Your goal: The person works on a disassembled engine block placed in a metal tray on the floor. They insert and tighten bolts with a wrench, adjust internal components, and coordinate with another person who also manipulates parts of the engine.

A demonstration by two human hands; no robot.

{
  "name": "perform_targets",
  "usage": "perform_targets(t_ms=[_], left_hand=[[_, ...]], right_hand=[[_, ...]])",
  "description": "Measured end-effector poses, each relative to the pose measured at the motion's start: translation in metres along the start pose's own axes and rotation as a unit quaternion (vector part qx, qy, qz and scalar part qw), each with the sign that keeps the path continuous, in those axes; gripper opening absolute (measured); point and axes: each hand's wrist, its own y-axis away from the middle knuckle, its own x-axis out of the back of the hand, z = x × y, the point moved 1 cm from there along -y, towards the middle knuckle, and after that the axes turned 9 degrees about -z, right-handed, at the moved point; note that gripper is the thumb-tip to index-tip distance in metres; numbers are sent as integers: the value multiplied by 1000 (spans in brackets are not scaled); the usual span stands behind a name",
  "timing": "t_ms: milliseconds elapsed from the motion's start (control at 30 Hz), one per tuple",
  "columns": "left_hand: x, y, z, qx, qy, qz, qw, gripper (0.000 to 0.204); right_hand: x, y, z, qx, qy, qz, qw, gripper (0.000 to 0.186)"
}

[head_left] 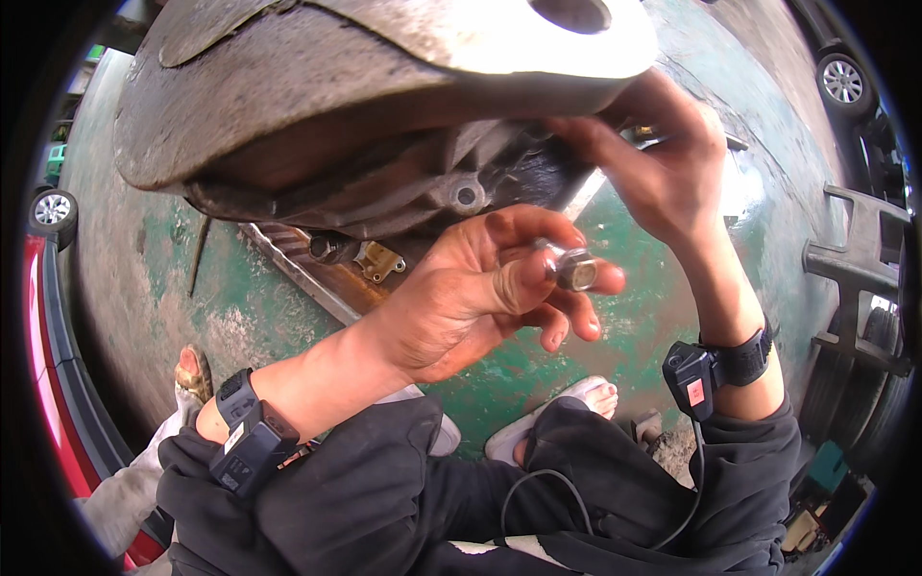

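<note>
Scuffed green floor (639, 336) lies below the left hand (447, 307), which pinches a small hex metal piece (579, 272), its other fingers half-curled. Beyond it, the right hand (677, 173) reaches under a metal casting (317, 101), hold undeterminable. Farther left of both stands 1 red car (40, 326).

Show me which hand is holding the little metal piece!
The left hand. It pinches the little metal piece, while the right hand is up by the big grey metal part.
</note>
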Motion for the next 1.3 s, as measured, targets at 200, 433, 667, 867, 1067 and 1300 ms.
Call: perform_targets(t_ms=[200,433,667,867,1067,1300], left_hand=[[2,2,0,-2,0,-12,1000,30],[0,8,-19,47,7,9,999,31],[5,9,-18,30,8,4,1000,32],[6,7,5,62,-43,-19,997,34],[2,5,11,77,-79,-40,993,31],[-1,10,12,81,-79,-21,993,30]], right_hand=[[4,1,-2,61,11,-32,998,29],[-2,0,1,-27,-122,-31,992,21],[3,3,1,25,-70,-44,996,25],[7,-1,24,-61,-268,-160,948,25],[-6,-14,26,116,-155,-94,977,24],[8,-9,26,122,-113,-95,982,22]])
